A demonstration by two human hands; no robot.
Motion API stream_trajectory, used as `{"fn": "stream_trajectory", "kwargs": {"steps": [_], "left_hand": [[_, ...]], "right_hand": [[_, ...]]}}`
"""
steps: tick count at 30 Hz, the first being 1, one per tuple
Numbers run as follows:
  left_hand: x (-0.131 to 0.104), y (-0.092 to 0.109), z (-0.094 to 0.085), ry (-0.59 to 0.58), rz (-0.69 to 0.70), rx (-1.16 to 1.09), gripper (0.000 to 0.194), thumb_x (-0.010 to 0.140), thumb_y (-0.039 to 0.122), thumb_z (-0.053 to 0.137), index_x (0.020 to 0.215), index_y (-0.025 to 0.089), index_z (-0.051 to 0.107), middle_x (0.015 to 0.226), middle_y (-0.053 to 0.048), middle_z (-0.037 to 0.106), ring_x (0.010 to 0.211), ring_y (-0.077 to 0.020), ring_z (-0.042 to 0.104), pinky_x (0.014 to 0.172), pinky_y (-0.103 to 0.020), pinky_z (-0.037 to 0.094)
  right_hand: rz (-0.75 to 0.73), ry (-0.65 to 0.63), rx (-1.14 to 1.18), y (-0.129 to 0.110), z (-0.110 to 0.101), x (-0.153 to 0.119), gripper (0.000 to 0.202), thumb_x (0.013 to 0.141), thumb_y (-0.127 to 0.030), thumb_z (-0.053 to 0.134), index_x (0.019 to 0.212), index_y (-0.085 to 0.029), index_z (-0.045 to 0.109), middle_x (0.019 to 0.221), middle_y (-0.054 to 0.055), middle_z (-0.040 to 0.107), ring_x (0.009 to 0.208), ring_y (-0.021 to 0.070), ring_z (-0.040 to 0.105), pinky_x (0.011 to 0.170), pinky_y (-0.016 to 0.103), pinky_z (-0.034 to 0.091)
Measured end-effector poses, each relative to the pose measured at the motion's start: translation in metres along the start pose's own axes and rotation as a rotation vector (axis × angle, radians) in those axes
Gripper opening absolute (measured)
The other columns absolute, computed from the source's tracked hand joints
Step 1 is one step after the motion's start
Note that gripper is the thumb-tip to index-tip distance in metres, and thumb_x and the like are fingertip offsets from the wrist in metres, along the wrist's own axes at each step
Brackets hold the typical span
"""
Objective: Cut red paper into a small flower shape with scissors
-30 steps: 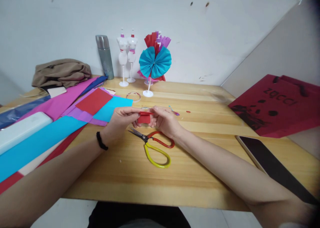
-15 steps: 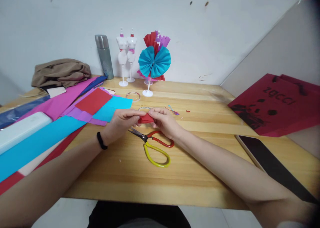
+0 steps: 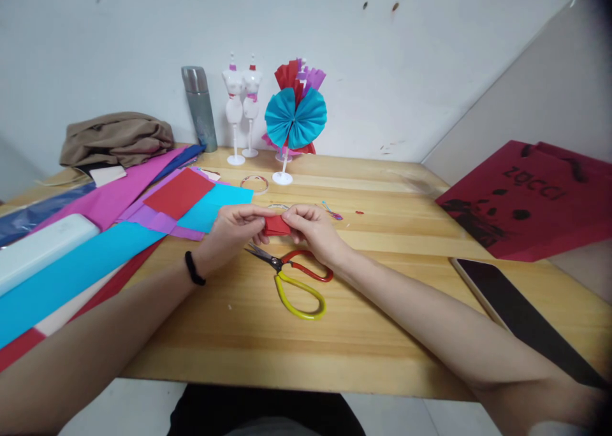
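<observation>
Between my two hands is a small folded piece of red paper (image 3: 277,225), held above the table. My left hand (image 3: 238,227) pinches its left edge, with a black band on the wrist. The right edge is gripped between the thumb and fingers of my right hand (image 3: 312,231). Just below lies a pair of scissors (image 3: 278,265) with one red and one yellow handle, blades pointing left. Part of a tape roll (image 3: 277,206) shows behind the fingers; the rest is hidden.
Coloured sheets, with a red sheet (image 3: 179,192) on top, cover the left side near a white case (image 3: 45,251). Behind stand a flask (image 3: 199,109), white dress forms (image 3: 234,108) and a blue paper fan (image 3: 295,118). A red bag (image 3: 530,200) and phone (image 3: 521,318) are right.
The red piece has tilted so that more of its face shows between my fingers. Both hands have shifted only slightly; the scissors lie as before.
</observation>
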State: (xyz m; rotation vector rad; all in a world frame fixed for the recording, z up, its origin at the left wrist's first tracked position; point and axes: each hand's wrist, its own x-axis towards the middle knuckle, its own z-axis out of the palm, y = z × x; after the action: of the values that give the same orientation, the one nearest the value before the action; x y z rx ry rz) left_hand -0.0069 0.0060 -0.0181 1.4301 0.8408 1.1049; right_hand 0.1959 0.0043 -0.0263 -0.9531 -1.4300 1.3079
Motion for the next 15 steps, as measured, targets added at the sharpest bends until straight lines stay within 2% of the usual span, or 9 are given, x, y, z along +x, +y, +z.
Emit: {"fn": "stream_trajectory", "kwargs": {"steps": [3, 6, 10, 15], "left_hand": [[-0.0017, 0.0015, 0.0008, 0.016, -0.094, -0.092, 0.039, 0.079, 0.046, 0.087, 0.102, 0.014, 0.084, 0.067, -0.001, 0.075, 0.058, -0.0161, 0.073, 0.056, -0.024, 0.057], [-0.0038, 0.0044, 0.0034, -0.025, -0.152, -0.063, 0.051, 0.078, 0.06, 0.09, 0.098, 0.014, 0.08, 0.069, -0.003, 0.076, 0.06, -0.0163, 0.073, 0.056, -0.024, 0.056], [-0.0042, 0.0055, 0.0078, -0.112, -0.248, 0.043, 0.049, 0.07, 0.056, 0.097, 0.085, 0.016, 0.074, 0.06, -0.002, 0.073, 0.051, -0.0118, 0.062, 0.05, -0.021, 0.045], [-0.0022, -0.0007, 0.0073, -0.093, -0.278, 0.02, 0.043, 0.072, 0.052, 0.093, 0.086, 0.017, 0.074, 0.056, -0.001, 0.071, 0.051, -0.014, 0.066, 0.049, -0.022, 0.043]], "right_hand": [[-0.033, 0.033, -0.059, 0.001, 0.0002, 0.0004, 0.048, 0.083, -0.063, 0.082, 0.066, -0.023, 0.062, 0.05, -0.006, 0.05, 0.048, 0.0112, 0.041, 0.053, 0.028, 0.034], [-0.11, 0.044, -0.138, 0.0019, 0.0025, -0.0008, 0.045, 0.086, -0.06, 0.079, 0.067, -0.023, 0.062, 0.055, -0.005, 0.051, 0.052, 0.0124, 0.044, 0.057, 0.029, 0.037], [-0.208, 0.062, -0.255, 0.0037, 0.0052, -0.0049, 0.039, 0.09, -0.054, 0.074, 0.07, -0.022, 0.067, 0.061, -0.003, 0.055, 0.058, 0.0131, 0.045, 0.059, 0.03, 0.038], [-0.241, 0.057, -0.321, 0.005, 0.0049, -0.0076, 0.032, 0.092, -0.049, 0.073, 0.075, -0.021, 0.072, 0.065, 0.0, 0.064, 0.061, 0.0141, 0.05, 0.059, 0.029, 0.039]]}}
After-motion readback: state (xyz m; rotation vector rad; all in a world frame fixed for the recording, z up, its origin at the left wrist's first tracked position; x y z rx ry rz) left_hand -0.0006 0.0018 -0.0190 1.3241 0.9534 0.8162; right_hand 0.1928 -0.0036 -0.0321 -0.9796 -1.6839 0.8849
